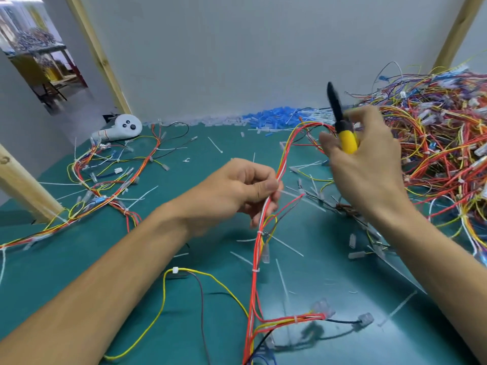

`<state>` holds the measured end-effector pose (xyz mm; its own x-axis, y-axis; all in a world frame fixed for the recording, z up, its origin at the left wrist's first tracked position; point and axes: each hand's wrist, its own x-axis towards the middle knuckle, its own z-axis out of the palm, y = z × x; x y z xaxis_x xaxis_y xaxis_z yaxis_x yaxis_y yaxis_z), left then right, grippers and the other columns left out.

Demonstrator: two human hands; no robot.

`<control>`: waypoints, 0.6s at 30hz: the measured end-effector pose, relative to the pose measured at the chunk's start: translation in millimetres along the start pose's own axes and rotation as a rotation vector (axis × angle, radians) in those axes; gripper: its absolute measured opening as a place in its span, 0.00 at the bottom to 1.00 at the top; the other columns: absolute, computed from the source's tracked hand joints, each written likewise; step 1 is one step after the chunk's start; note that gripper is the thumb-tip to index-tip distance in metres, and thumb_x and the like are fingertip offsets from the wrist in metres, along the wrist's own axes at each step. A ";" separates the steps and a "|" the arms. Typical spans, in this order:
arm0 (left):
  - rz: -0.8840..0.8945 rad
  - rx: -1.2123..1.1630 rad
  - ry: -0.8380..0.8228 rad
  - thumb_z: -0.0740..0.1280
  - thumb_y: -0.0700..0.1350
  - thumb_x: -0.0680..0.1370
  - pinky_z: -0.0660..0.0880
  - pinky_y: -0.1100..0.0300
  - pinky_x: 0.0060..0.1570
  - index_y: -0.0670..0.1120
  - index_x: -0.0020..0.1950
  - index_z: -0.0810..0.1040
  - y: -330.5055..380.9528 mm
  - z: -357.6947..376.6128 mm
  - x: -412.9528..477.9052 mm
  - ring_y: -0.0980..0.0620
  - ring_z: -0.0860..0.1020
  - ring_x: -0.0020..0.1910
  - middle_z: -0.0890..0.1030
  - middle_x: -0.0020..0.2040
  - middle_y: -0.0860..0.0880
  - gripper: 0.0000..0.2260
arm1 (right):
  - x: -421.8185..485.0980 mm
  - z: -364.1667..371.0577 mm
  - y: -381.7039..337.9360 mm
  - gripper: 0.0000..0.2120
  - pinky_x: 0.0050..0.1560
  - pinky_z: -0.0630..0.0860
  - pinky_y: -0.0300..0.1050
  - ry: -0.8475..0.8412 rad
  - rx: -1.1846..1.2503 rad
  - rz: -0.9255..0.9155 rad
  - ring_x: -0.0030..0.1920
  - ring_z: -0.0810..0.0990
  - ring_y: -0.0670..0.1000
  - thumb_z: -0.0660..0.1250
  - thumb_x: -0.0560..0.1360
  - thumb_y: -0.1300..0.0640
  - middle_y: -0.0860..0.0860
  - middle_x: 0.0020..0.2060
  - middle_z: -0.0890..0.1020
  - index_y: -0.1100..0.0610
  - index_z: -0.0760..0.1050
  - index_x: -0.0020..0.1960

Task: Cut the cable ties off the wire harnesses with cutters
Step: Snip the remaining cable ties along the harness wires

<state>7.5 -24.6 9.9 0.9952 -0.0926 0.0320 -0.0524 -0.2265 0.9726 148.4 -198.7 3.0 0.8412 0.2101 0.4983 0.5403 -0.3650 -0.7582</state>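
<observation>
My left hand (245, 188) pinches a wire harness (257, 254) of red, orange, yellow and white wires above the middle of the green mat (147, 262). White cable ties (260, 232) bind the harness just below my fingers and further down. My right hand (369, 159) grips yellow-handled cutters (342, 127), held up to the right of the harness. The dark end of the cutters points up and away, clear of the wires.
A big tangled heap of harnesses (442, 143) fills the right side. Another harness (105, 185) lies spread at the left. Cut white ties (282, 279) litter the mat. Blue and clear connector pieces (274, 118) line the back wall. A white controller (123, 127) lies at back left.
</observation>
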 end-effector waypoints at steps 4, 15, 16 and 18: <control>-0.026 -0.254 0.028 0.61 0.39 0.80 0.68 0.64 0.28 0.42 0.42 0.71 -4.0 5.2 4.0 0.52 0.65 0.28 0.70 0.30 0.49 0.07 | -14.5 5.0 -7.1 0.21 0.42 0.77 0.59 -0.100 -0.056 -0.300 0.41 0.79 0.66 0.72 0.79 0.52 0.55 0.41 0.82 0.52 0.66 0.66; 0.010 -0.550 0.165 0.53 0.32 0.80 0.59 0.65 0.24 0.42 0.37 0.70 4.7 -6.5 5.8 0.56 0.59 0.24 0.61 0.28 0.51 0.15 | -16.9 4.3 -2.9 0.12 0.43 0.71 0.55 -0.271 -0.330 -0.611 0.46 0.73 0.60 0.74 0.76 0.51 0.53 0.46 0.78 0.56 0.75 0.53; 0.013 -0.541 0.163 0.55 0.33 0.79 0.60 0.65 0.24 0.42 0.38 0.69 4.7 -6.0 5.9 0.56 0.59 0.24 0.63 0.27 0.50 0.12 | -16.8 3.6 -3.3 0.12 0.44 0.71 0.55 -0.279 -0.339 -0.609 0.46 0.73 0.60 0.73 0.76 0.51 0.53 0.46 0.78 0.55 0.75 0.52; 0.012 -0.520 0.167 0.57 0.37 0.81 0.61 0.64 0.25 0.41 0.39 0.68 4.0 -5.4 5.7 0.56 0.60 0.26 0.65 0.27 0.49 0.10 | -17.2 2.2 -4.5 0.12 0.44 0.73 0.56 -0.296 -0.350 -0.605 0.47 0.74 0.61 0.73 0.76 0.50 0.53 0.46 0.78 0.55 0.75 0.52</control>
<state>13.4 -20.7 15.3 0.9966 0.0723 0.0388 -0.0580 0.2866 0.9563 131.6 -198.6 -3.1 0.3977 0.6817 0.6141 0.9123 -0.3649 -0.1858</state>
